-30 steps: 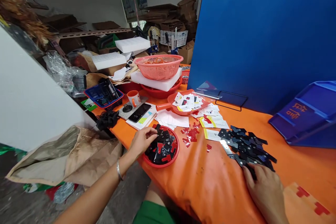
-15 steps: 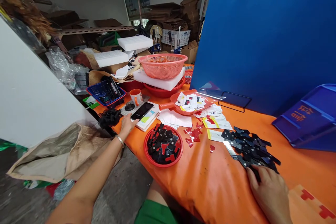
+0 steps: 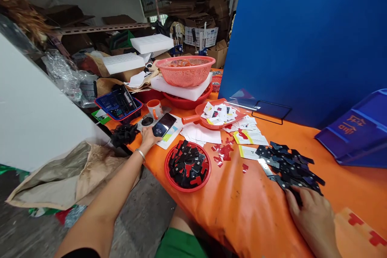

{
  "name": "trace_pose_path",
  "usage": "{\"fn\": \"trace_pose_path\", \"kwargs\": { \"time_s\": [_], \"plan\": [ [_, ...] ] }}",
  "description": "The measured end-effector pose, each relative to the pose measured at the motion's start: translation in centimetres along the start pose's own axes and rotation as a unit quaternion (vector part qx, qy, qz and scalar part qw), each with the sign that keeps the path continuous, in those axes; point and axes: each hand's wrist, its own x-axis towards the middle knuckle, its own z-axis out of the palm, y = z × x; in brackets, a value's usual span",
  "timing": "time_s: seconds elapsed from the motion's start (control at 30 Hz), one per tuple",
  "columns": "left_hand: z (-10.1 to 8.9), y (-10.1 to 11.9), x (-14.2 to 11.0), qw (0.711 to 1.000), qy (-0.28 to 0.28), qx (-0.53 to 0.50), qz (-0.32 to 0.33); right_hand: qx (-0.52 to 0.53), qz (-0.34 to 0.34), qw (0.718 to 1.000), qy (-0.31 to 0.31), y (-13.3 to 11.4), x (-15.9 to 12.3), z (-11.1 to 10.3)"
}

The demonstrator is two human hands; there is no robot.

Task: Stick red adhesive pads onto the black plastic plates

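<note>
My left hand [image 3: 148, 137] has its fingers and thumb at the near left edge of a black smartphone [image 3: 165, 124], whose lit screen shows a clock. The phone is over a white booklet [image 3: 165, 143]. My right hand [image 3: 314, 217] lies on the near edge of a heap of flat black pieces [image 3: 293, 169], thumb apart from the curved fingers; their tips are partly hidden. Between the hands stands a red bowl [image 3: 167, 175] filled with black and red pieces. Red T-shaped pieces [image 3: 223, 151] are scattered beyond it.
An orange scoop [image 3: 190, 119] holds small white cards. Behind the phone stands an orange-and-white mug [image 3: 155, 109]. Farther back, a pink basket [image 3: 187, 73] sits on white foam. A blue panel [image 3: 290, 48] and a blue bin [image 3: 356, 137] border the right side.
My left hand has closed in on the phone, which now looks tilted, its clock easier to see. My right hand stays at the black heap. The view has shifted slightly.
</note>
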Motion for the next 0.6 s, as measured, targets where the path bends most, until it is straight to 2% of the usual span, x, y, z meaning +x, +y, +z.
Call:
{"fn": "trace_pose_path", "kwargs": {
  "time_s": [0.17,0.47,0.6],
  "plan": [
    [0.46,-0.11,-0.68,0.998,0.035,-0.026,0.037,-0.006,-0.01,1.0,0.009,-0.13,0.14,-0.16],
    [0.45,0.36,-1.03,0.996,0.033,-0.028,0.078,0.001,0.005,1.0,-0.005,0.15,-0.07,0.17],
    [-0.13,0.78,-1.04,0.999,0.016,0.016,0.034,0.013,0.0,1.0,0.008,0.38,-0.22,0.42]
  ]
}}
